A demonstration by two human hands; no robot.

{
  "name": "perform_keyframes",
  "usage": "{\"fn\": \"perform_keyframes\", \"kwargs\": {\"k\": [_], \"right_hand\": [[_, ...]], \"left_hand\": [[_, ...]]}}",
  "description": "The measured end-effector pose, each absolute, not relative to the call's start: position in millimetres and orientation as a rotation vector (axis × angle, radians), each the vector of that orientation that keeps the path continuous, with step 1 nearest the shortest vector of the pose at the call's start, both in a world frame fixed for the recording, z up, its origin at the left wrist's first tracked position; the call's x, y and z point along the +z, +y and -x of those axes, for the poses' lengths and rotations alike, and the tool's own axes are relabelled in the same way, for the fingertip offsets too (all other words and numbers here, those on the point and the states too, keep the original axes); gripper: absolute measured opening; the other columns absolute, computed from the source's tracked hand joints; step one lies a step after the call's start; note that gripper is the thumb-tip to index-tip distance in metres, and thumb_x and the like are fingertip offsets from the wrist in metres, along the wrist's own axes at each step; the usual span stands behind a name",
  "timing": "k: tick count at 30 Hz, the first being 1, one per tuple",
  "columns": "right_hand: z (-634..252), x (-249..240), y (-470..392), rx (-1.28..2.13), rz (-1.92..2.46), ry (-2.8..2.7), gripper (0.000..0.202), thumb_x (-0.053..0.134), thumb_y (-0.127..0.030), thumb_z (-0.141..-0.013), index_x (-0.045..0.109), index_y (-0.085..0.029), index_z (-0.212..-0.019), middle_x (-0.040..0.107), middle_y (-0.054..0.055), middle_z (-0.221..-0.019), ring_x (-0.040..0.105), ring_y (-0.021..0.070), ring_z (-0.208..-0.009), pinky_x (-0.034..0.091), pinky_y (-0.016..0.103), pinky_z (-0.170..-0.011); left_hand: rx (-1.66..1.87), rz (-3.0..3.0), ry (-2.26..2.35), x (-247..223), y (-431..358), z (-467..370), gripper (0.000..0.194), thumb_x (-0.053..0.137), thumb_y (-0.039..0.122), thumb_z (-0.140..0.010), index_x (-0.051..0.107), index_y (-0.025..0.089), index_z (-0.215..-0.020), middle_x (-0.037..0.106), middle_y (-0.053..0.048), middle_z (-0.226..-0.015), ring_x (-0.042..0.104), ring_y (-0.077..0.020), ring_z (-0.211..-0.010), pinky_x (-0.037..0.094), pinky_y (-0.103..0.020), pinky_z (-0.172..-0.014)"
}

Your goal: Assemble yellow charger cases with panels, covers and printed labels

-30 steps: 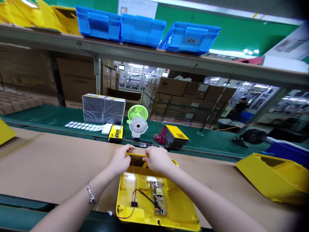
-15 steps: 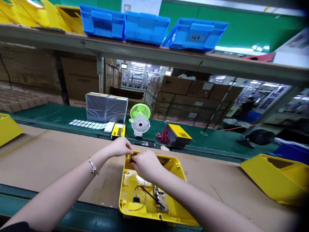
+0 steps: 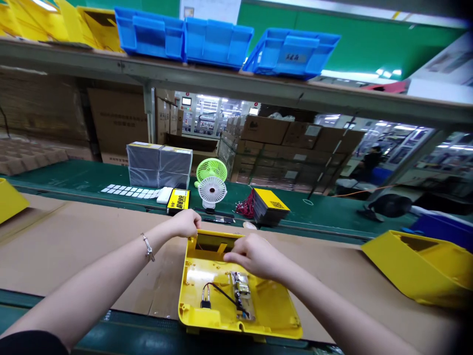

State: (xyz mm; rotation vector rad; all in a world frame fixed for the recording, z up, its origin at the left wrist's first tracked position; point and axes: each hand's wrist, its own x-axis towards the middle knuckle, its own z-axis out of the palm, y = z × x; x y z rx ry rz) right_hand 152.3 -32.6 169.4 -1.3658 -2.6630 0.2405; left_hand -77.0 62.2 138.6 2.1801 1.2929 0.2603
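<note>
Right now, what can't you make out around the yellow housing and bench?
All head view:
- Left hand: its exact hold on the yellow housing, hidden by the hand itself.
- Right hand: whatever lies beneath it, covered by the hand.
- Far-left yellow shell: cut off by the picture's left edge.
- Blue bin label: blurred.
- Circuit board: any markings, too small.

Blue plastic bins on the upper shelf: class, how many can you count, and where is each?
3. The left blue plastic bin stands beside yellow plastic shells; the middle bin comes next; the right bin bears a label. Others may be hidden behind.
</note>
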Motion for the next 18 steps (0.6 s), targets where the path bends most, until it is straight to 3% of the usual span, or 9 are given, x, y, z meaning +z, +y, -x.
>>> {"fn": "perform_keyframes", "kwargs": {"k": [2, 4, 6, 11, 18], "right_hand": [[-166.4, 168.2, -30.2, 0.098, 1.361, -2.493, 0.042, 0.042, -0.043, -0.092, 0.069, -0.02, -0.07, 0.063, 0.003, -0.069, 0.055, 0.0146, -0.063, 0.042, 0.026, -0.062], [-178.6, 165.1, -27.5, -0.094, 1.332, -2.372, 0.027, 0.047, -0.036, -0.091, 0.069, -0.02, -0.094, 0.063, 0.006, -0.091, 0.056, 0.0191, -0.086, 0.043, 0.03, -0.078], [-188.4, 161.2, -25.8, -0.216, 1.396, -2.343, 0.026, 0.053, -0.029, -0.087, 0.064, -0.019, -0.108, 0.06, 0.009, -0.104, 0.054, 0.022, -0.096, 0.044, 0.033, -0.083], [-198.6, 169.8, -33.7, -0.312, 1.497, -2.375, 0.019, 0.049, -0.021, -0.087, 0.066, -0.018, -0.078, 0.061, 0.007, -0.083, 0.056, 0.0199, -0.079, 0.046, 0.03, -0.07], [-193.9, 190.0, -60.0, -0.748, 1.047, -2.335, 0.015, 0.05, -0.015, -0.087, 0.065, -0.013, -0.088, 0.061, 0.009, -0.078, 0.052, 0.0193, -0.073, 0.042, 0.033, -0.068]], "left_hand": [[0.304, -2.177, 1.294, 132.4, 61.4, 75.6, 0.014, 0.062, 0.023, -0.082, 0.057, 0.012, -0.074, 0.058, 0.002, -0.069, 0.054, -0.0092, -0.058, 0.046, -0.022, -0.053], [0.354, -2.173, 1.296, 129.9, 57.6, 74.0, 0.011, 0.062, 0.019, -0.081, 0.057, 0.012, -0.074, 0.057, 0.003, -0.069, 0.054, -0.009, -0.058, 0.045, -0.021, -0.052], [0.413, -2.172, 1.297, 132.6, 50.7, 73.1, 0.008, 0.063, 0.01, -0.074, 0.056, 0.013, -0.071, 0.057, 0.003, -0.067, 0.054, -0.0093, -0.057, 0.042, -0.02, -0.049], [0.596, -2.215, 1.284, 165.9, 21.8, 79.8, 0.021, 0.051, -0.002, -0.059, 0.056, 0.017, -0.063, 0.06, 0.003, -0.063, 0.056, -0.013, -0.06, 0.037, -0.02, -0.046], [0.949, -2.628, 1.252, 200.6, -18.1, 96.9, 0.021, 0.045, 0.001, -0.064, 0.052, 0.02, -0.07, 0.057, 0.0, -0.077, 0.051, -0.0182, -0.077, 0.04, -0.029, -0.064]]}}
